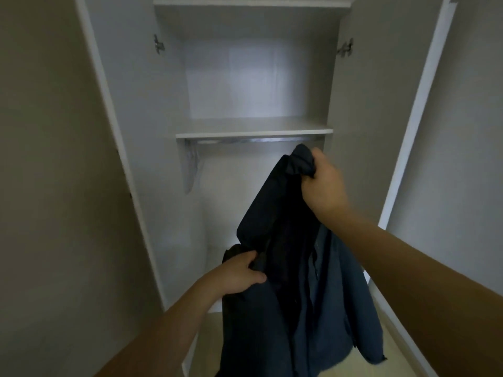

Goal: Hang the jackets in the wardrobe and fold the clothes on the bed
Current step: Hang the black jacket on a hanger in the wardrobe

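A dark blue jacket (294, 289) hangs in front of the open white wardrobe (253, 85). My right hand (322, 183) grips its bunched top just below the metal hanging rail (255, 140). Lower down, my left hand (239, 273) grips a fold of the jacket's left side. The rest of the jacket droops toward the floor. No hanger shows; the fabric may hide one.
Both wardrobe doors stand open, the left door (68, 159) and the right door (408, 118) flanking me closely. A shelf (253, 129) sits right above the rail, with another shelf (250, 2) higher up. Pale flooring (392, 346) shows at the lower right.
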Motion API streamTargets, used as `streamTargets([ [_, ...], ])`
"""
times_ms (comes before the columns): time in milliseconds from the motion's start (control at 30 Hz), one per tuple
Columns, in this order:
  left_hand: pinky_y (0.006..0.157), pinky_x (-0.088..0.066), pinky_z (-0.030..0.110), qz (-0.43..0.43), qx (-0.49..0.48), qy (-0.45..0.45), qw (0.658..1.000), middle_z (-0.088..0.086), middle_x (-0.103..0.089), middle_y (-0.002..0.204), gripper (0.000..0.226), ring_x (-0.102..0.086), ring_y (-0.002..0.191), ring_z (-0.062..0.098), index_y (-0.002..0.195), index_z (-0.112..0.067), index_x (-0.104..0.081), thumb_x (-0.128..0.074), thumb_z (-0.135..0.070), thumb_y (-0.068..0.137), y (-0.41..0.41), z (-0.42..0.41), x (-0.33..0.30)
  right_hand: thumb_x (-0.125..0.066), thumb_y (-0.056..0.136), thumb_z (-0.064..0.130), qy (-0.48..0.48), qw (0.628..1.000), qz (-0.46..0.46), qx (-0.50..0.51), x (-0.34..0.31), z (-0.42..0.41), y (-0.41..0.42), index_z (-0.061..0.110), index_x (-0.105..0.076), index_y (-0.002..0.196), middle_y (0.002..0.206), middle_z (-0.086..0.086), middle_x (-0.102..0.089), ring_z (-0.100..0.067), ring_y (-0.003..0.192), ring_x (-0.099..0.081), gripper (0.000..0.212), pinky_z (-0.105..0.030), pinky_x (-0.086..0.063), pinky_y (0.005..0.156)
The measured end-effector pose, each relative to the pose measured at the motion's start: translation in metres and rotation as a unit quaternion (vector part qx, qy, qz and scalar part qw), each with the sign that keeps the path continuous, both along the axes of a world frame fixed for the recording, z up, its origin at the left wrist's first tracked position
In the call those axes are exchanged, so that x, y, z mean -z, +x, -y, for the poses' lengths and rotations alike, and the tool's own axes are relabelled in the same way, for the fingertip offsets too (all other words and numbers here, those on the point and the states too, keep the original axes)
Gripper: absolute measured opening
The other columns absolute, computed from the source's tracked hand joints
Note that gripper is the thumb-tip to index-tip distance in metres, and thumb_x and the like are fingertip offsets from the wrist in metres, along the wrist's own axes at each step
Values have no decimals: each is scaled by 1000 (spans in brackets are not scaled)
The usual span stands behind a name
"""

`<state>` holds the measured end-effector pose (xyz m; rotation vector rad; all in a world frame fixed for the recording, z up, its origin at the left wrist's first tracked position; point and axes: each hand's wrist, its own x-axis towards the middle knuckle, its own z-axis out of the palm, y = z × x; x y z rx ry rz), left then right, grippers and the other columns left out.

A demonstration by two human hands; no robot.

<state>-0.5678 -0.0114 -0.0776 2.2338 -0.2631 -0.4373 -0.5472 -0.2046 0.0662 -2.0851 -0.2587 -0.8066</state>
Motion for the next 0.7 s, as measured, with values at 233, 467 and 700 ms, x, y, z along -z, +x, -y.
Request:
streamTargets([
  [233,102,-48,39,-8,9,30,999,4,-61,126,40,-59,113,19,132,-17,-56,-60,-32,94,158,24,15,-45,93,3,66,997,-14,-34,18,23,173,17,-51,96,79,1,-55,-13,73,-54,15,-26,-43,65],
  [467,76,-60,44,-5,-150,-18,988,16,-63,113,29,-66,98,32,120,-8,-58,-56,-26,97,296,25,12,-53,90,7,-51,983,-81,-159,3,9,321,29,-41,82,75,8,-50,-3,68,-49,26,-5,-36,49],
  [700,60,-61,41,-73,-275,-161,945,12,-67,100,19,-70,79,27,108,-17,-61,-60,-11,89,401,-10,18,-50,91,3,-447,875,-155,-103,9,-30,419,11,-49,79,85,-7,-56,-14,65,-48,14,-28,-44,65],
])
